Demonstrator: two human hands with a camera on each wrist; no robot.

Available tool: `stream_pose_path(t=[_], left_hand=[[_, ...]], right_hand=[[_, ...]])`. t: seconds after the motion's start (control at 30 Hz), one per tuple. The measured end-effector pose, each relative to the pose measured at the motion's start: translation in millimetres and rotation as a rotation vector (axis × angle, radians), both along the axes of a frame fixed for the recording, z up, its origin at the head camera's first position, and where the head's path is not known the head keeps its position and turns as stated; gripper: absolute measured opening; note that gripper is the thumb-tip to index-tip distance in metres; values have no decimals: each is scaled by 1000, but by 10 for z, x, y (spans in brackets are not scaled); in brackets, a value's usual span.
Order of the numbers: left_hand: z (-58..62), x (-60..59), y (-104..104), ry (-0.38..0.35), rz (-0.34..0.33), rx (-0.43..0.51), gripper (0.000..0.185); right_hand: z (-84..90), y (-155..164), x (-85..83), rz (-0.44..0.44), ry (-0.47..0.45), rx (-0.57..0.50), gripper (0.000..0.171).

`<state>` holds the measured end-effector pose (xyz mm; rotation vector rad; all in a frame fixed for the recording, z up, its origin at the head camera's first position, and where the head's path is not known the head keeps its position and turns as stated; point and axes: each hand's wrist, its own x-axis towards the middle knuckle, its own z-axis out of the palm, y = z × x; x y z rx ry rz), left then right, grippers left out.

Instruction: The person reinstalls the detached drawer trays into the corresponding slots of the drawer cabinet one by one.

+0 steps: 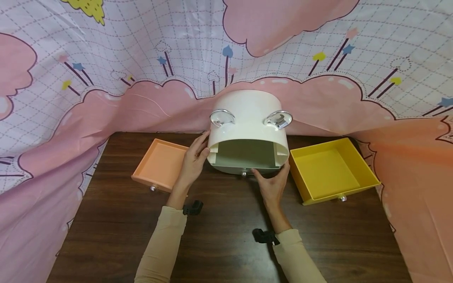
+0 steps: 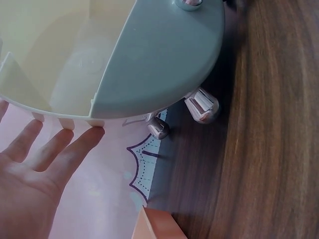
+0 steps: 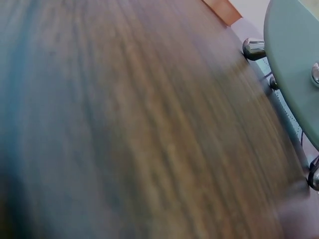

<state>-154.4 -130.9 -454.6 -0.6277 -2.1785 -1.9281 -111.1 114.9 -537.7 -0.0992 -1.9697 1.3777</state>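
A white rounded cabinet with two chrome ear-like loops stands at the back of the table. In its lower part sits a green drawer with a small round knob; the space above is open. My left hand touches the cabinet's left side; in the left wrist view its fingers are spread, with fingertips against the white wall. My right hand is at the lower right, thumb on the drawer front beside the knob, other fingers by the cabinet's right side. The right wrist view does not show this hand clearly.
An orange drawer lies on the dark wooden table, left of the cabinet. To the right lies a deeper yellow drawer. Short chrome feet support the cabinet. A patterned cloth hangs behind and beside the table.
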Motion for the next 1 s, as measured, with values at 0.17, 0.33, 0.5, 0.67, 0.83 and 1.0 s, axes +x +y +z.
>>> stream_pose_path(t=[0.17, 0.33, 0.5, 0.67, 0.83, 1.0], left_hand=[[-2, 3, 15, 7, 5, -13, 52], [10, 31, 30, 4, 58, -40, 52], [-57, 9, 30, 11, 74, -20, 55], [-65, -8, 36, 26, 50, 6, 55], [-22, 13, 50, 18, 46, 13, 52], [-6, 14, 67, 1, 55, 20, 53]], right_hand=[[24, 27, 5, 12, 21, 12, 109], [44, 64, 3, 9, 42, 18, 110], [60, 119, 11, 23, 48, 24, 109], [85, 182, 46, 67, 84, 35, 105], [137, 238, 92, 133, 94, 9, 101], [202, 279, 140, 175, 99, -8, 100]])
